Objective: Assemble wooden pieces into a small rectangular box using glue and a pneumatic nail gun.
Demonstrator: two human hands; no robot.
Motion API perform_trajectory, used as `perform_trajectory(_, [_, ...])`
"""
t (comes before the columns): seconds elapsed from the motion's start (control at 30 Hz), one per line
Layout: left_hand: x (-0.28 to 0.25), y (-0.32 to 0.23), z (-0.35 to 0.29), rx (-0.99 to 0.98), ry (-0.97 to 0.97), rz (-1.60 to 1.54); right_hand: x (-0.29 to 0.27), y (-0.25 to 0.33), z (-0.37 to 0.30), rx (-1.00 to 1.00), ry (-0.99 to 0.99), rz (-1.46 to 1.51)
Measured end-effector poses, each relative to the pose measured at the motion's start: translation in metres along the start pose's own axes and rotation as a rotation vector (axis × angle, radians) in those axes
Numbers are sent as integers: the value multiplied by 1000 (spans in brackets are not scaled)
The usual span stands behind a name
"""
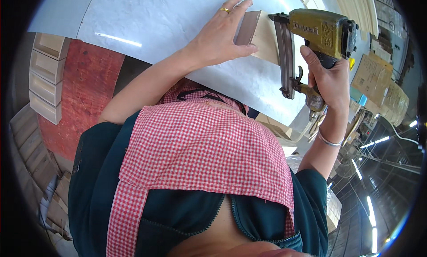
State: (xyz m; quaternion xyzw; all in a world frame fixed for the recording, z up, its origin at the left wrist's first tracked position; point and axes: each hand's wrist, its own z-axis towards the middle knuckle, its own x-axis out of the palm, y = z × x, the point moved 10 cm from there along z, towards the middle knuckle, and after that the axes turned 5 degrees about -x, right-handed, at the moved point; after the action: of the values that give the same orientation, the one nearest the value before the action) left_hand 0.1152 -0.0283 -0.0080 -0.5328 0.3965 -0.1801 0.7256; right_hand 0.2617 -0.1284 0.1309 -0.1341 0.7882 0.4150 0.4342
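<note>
My left hand [218, 39], with a gold ring on one finger, spans the left end of a small wooden box piece [266, 39]. Its thumb presses the near side and its fingers reach along the far side. The piece has pale wood on one face and a brownish end. In my right hand [327, 74] is a nail gun [318, 28] with a yellow-brown body, my fingers wrapped around its grip. The gun's narrow nose lies by the right far corner of the piece; whether they touch, I cannot tell. An air fitting hangs at the gun's lower end.
The piece rests on a shiny pale-blue worktable [147, 21]. Left of it, several pale wooden trays [46, 63] line the edge of a red board [86, 79]. Pale wooden strips [356, 8] lie at the far right, with a cardboard box [373, 79] beyond the gun.
</note>
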Motion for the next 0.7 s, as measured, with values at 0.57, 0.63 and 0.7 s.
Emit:
perform_trajectory(0.57, [-19,-80,8,438,-147,451,-54,-57,-22,101,-106,23])
perform_trajectory(0.63, [17,-83,19,310,127,474,-58,-69,-26,120,-117,34])
perform_trajectory(0.7, [45,-93,26,407,57,491,-62,-79,-24,129,-101,48])
